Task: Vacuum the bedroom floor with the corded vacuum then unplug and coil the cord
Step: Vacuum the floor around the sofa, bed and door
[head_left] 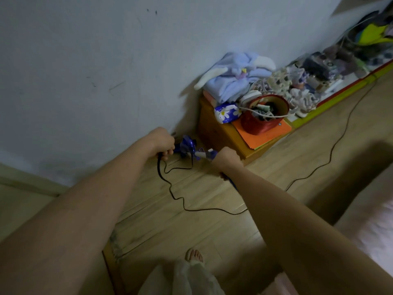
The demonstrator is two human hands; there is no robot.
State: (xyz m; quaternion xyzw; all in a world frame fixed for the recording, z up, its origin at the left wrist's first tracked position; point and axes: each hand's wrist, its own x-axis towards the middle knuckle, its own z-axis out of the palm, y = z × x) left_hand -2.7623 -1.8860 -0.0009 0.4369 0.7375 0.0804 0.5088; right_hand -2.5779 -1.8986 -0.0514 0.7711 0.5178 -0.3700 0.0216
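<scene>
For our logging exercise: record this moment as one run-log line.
left hand: grips thin black cord | right hand: grips small blue plastic vacuum | cord: loose across pale wooden floor, uncoiled

Both forearms [89, 201] are seen bare, with no sleeves, watch or rings. Below them, a pale, thin garment [187, 279] (crinkled, slightly translucent) is worn over the legs, and just above its hem a bare foot [194, 255] is shown.
</scene>
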